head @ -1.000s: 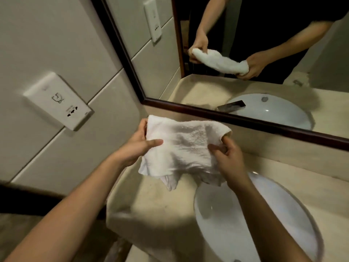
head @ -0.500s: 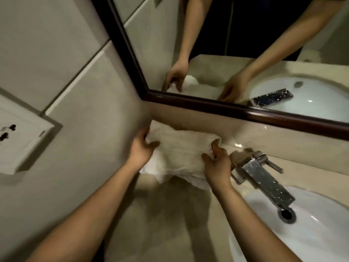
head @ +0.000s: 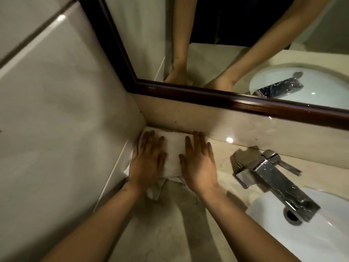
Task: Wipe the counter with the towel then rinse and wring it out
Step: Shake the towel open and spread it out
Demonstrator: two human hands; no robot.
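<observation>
Towel: white cloth (head: 173, 154), folded, lying flat on the counter and pushed into the corner where the side wall meets the backsplash. A loose rumpled corner trails out toward 6 o'clock between the two wrists.
Left hand: left hand (head: 147, 163) lies palm down with the fingers straight and spread. It presses the towel's 9 o'clock half, fingertips aimed at 12 o'clock.
Right hand: right hand (head: 200, 165) lies palm down with the fingers straight and slightly fanned. It presses the towel's 3 o'clock half, and its outer side sits at the towel's 3 o'clock border. Whether it touches bare stone there cannot be told.
Between the hands: a narrow strip of towel shows from 12 to 6 o'clock. The hands are close together but not touching.
Counter: beige mottled stone (head: 160, 233), running from the towel toward 6 o'clock under both forearms.
Backsplash: matching stone strip (head: 207, 118), touching the towel's 12 o'clock edge.
Faucet: square chrome fitting (head: 273, 180), at 3 o'clock from the right hand and apart from it. Its spout slants toward 5 o'clock.
Basin: white oval sink (head: 324, 224), at 4 o'clock from the towel. The drain (head: 291, 216) sits just below the spout tip.
Mirror: dark wood frame (head: 245, 103), at 12 o'clock above the backsplash. The glass reflects both forearms, the basin and the faucet.
Side wall: pale glossy tile (head: 56, 110), at 9 o'clock.
</observation>
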